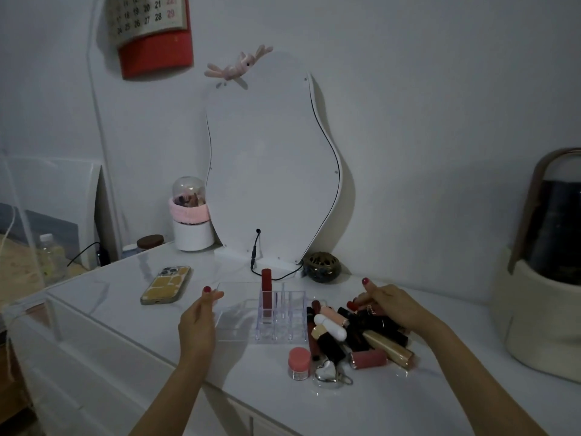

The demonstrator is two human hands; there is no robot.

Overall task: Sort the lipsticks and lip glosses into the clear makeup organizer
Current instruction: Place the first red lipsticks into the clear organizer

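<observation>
While the clear makeup organizer [279, 313] sits on the white counter [314, 401] in front of the wavy mirror [270, 158], one red lip gloss [266, 294] stands upright in its back-left slot — the other slots look vacant. The left hand [198, 322] hovers just beside the organizer's left edge, its fingers [210, 295] loosely curled and holding nothing. The right hand [393, 305] rests on the pile of lipsticks and lip glosses [352, 332] lying just right of the organizer, thumb raised; its fingers are bent down among the tubes at the back of the pile, though whether they pinch one I cannot tell. In front of the pile lie a small pink-lidded jar [299, 362] and a silver heart-shaped case [328, 374]. A phone [166, 285] lies well to the left — face down.
</observation>
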